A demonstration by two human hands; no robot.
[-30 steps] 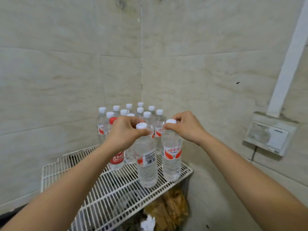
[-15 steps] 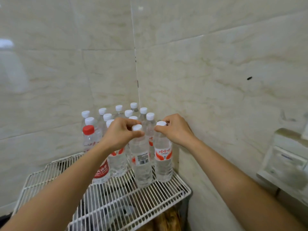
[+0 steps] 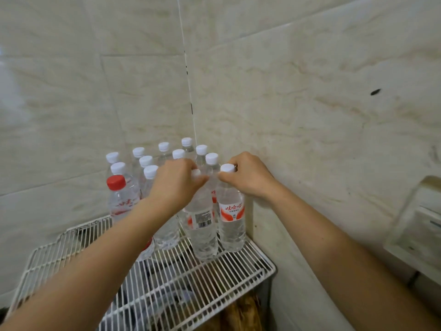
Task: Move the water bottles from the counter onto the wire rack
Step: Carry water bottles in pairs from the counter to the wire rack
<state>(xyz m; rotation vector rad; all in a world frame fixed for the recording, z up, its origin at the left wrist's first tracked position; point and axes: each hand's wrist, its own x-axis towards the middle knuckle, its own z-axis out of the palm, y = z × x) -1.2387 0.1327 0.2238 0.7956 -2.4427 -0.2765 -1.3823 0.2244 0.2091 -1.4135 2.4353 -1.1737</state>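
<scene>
Two clear water bottles stand upright on the white wire rack (image 3: 214, 278), in front of a cluster of several bottles in the wall corner. My left hand (image 3: 176, 182) grips the neck of the bottle with the barcode label (image 3: 201, 225); its white cap is partly hidden by my fingers. My right hand (image 3: 248, 175) pinches the neck of the bottle with the red and white label (image 3: 232, 220), just below its white cap. Both bottles rest with their bases on the rack wires near its right edge.
A red-capped bottle (image 3: 119, 199) stands at the left of the cluster, partly behind my left forearm. Tiled walls meet in a corner behind the bottles. A white wall box (image 3: 415, 230) sits at the right. Bags lie under the rack (image 3: 241, 314).
Both bottles have gone from held above the rack front to standing further back by the cluster. The camera view has shifted down and to the right.
</scene>
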